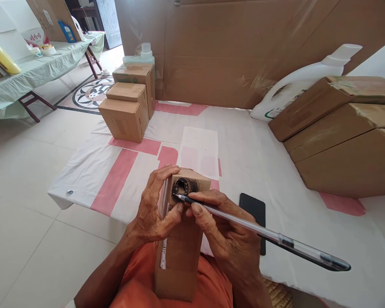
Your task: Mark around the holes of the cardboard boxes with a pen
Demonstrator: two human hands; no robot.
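Both occupied: left hand (157,209) clasps cardboard box (182,252), over lap (137,278) at near edge of surface (244,149); likely light, stiff, best held by side walls. Right hand (226,220) pinches gel pen (263,231) near nib; slim barrel, probably slick.

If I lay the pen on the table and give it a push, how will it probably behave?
The pen in the right hand is probably light, since its barrel is slim and see-through. It looks straight and rigid, so it should stay stiff. The barrel seems round and smooth, so it may roll.
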